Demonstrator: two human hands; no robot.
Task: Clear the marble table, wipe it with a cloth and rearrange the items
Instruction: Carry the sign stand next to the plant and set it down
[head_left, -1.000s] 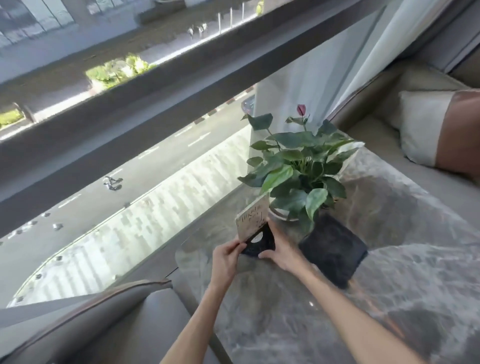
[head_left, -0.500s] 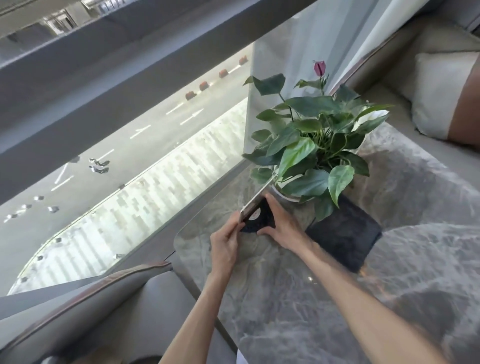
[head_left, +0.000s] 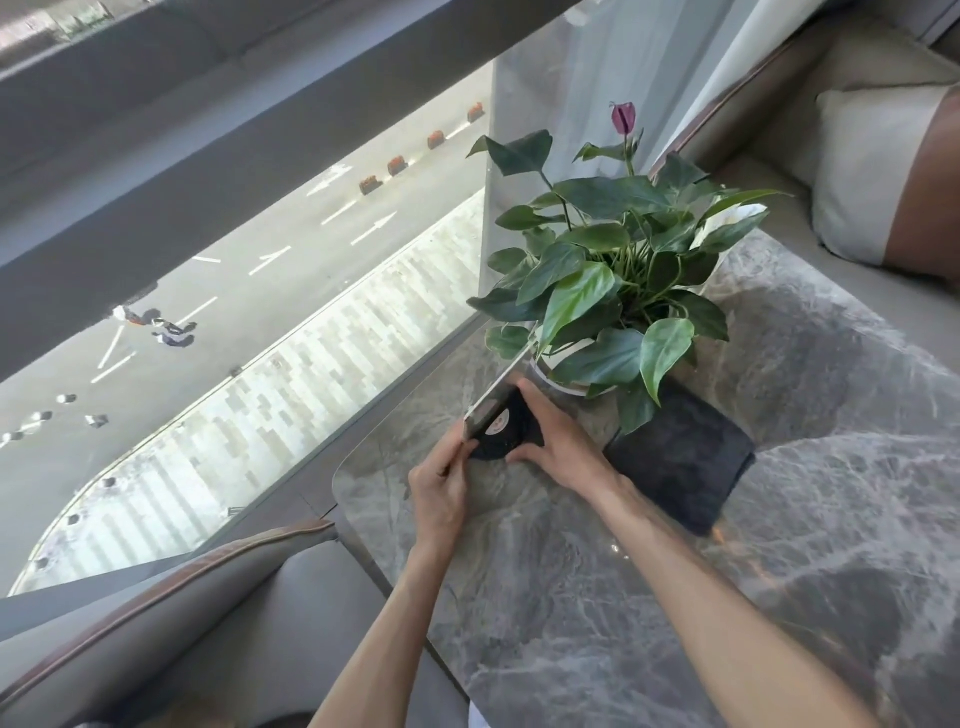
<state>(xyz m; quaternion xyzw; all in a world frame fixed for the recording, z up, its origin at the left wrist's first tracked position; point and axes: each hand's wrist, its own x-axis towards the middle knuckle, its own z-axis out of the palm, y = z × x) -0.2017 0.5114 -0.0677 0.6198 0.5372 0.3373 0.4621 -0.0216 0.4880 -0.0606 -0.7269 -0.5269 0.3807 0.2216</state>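
Both hands, my left hand (head_left: 441, 480) and right hand (head_left: 558, 447), grip the card stand (head_left: 496, 415) near the marble table (head_left: 597, 597)'s window-side corner, squaring it beside the potted plant (head_left: 608, 280).

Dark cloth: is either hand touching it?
No. The cloth lies flat beside the plant pot; both hands hold the card stand.

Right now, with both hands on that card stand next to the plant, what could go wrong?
1. The card stand sits near the marble table's corner by the window; a slip from the left hand or right hand could drop it off the edge.
2. The card's top edge is under the potted plant's leaves; lifting it may snag them.
3. The dark cloth lies touching the pot, so tugging it could shift the plant.
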